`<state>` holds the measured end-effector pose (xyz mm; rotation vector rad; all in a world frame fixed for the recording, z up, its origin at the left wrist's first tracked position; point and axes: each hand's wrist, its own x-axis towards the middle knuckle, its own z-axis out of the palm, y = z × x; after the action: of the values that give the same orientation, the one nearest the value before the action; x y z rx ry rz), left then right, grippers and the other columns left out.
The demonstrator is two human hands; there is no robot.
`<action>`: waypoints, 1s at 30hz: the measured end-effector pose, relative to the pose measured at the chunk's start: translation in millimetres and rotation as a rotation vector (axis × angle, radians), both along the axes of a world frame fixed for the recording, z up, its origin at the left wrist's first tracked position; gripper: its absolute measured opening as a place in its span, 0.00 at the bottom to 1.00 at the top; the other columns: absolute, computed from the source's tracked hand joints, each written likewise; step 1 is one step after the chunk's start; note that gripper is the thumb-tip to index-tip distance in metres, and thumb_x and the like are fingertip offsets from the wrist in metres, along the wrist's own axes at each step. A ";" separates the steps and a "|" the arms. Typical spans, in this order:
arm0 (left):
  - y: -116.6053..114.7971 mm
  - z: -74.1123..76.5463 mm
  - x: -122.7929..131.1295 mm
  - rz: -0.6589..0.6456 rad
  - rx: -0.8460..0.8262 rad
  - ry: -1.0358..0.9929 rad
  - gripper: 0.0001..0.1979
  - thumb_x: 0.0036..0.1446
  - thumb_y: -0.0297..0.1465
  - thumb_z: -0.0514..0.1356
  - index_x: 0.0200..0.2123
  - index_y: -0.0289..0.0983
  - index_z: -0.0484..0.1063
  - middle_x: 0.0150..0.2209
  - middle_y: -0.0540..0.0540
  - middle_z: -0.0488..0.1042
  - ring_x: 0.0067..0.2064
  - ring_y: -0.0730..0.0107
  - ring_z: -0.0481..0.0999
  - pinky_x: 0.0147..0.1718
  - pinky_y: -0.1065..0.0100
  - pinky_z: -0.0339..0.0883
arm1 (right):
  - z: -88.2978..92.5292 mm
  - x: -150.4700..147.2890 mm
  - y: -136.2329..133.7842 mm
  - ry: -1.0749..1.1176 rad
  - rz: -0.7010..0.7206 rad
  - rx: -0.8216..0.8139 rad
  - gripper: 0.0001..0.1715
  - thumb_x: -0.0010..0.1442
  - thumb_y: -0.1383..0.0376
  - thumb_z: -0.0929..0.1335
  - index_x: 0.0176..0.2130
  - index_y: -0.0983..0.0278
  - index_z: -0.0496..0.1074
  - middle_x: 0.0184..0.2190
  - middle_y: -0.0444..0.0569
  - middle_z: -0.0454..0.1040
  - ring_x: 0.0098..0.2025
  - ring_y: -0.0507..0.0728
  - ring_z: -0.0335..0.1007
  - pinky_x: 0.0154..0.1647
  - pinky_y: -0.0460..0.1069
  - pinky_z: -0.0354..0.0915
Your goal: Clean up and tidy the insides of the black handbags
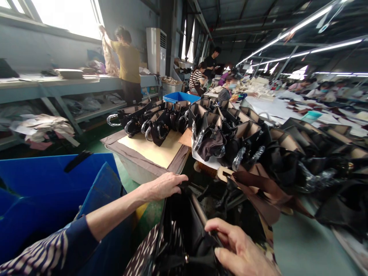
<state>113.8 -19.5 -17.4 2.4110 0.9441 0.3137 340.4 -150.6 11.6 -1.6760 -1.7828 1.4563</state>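
Note:
A black handbag (189, 234) stands upright in front of my body, its mouth turned up and a small metal stud on its near side. My left hand (162, 186) reaches across to the bag's far upper corner, thumb and fingers closed on the edge. Nearer to me, my right hand (240, 247) grips the right rim, with the thumb on one side and the fingers curled over the other. Dark material just beyond the bag is hard to make out. To its right lies a brown strap-like piece (258, 188).
Many black bags with plastic-wrapped handles (212, 142) crowd the tables ahead and to the right. A blue bin (57, 172) stands at my left. A cloth-covered table (152, 149) is ahead. Beyond, a person in a yellow top (128, 57) lifts cloth; other people sit and stand farther back.

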 end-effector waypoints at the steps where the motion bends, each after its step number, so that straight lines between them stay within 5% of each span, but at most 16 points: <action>1: 3.3 -0.9 -1.7 -0.041 -0.048 -0.012 0.11 0.49 0.26 0.56 0.38 0.39 0.68 0.30 0.52 0.71 0.32 0.71 0.69 0.32 0.75 0.58 | -1.8 2.1 0.7 0.051 0.018 -0.020 0.22 0.45 0.69 0.62 0.42 0.60 0.68 0.30 0.42 0.70 0.33 0.53 0.65 0.34 0.45 0.60; 8: 27.5 7.4 -11.7 -0.204 -0.295 -0.053 0.13 0.48 0.28 0.57 0.38 0.35 0.73 0.27 0.53 0.71 0.28 0.75 0.66 0.27 0.78 0.57 | -15.0 28.3 17.0 0.298 -0.035 -0.061 0.37 0.44 0.73 0.61 0.54 0.57 0.55 0.47 0.46 0.66 0.44 0.54 0.65 0.44 0.48 0.60; 13: 28.5 15.8 -2.8 -0.163 -0.404 -0.052 0.17 0.46 0.26 0.54 0.41 0.36 0.73 0.28 0.53 0.71 0.29 0.75 0.65 0.27 0.78 0.57 | -3.9 42.9 44.2 0.238 0.087 -0.088 0.30 0.42 0.74 0.61 0.47 0.60 0.63 0.37 0.42 0.70 0.43 0.55 0.64 0.42 0.48 0.59; 17: 24.5 -1.0 -0.8 -0.081 -0.465 -0.083 0.17 0.45 0.27 0.54 0.40 0.35 0.73 0.28 0.53 0.70 0.29 0.74 0.65 0.27 0.77 0.57 | -7.4 40.4 50.6 0.031 0.101 0.005 0.28 0.42 0.73 0.60 0.44 0.59 0.66 0.30 0.39 0.69 0.34 0.52 0.63 0.35 0.46 0.58; 22: 23.6 -24.2 -9.9 -0.061 -0.565 -0.066 0.16 0.43 0.26 0.54 0.36 0.34 0.74 0.26 0.52 0.69 0.27 0.74 0.64 0.26 0.77 0.57 | -33.5 19.1 37.2 -0.089 0.041 0.055 0.20 0.48 0.65 0.64 0.44 0.56 0.66 0.34 0.41 0.70 0.37 0.54 0.64 0.38 0.48 0.58; 30: 25.3 -33.0 -20.3 -0.057 -0.735 -0.099 0.16 0.43 0.28 0.55 0.37 0.33 0.74 0.27 0.52 0.71 0.29 0.73 0.66 0.28 0.77 0.59 | -65.5 -2.4 34.2 -0.204 -0.154 0.224 0.14 0.47 0.65 0.66 0.38 0.55 0.70 0.32 0.41 0.68 0.39 0.55 0.63 0.40 0.48 0.56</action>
<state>93.5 5.8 -50.3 1.7261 0.7686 0.0431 337.9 -116.4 -53.9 -1.8490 -1.7957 1.0120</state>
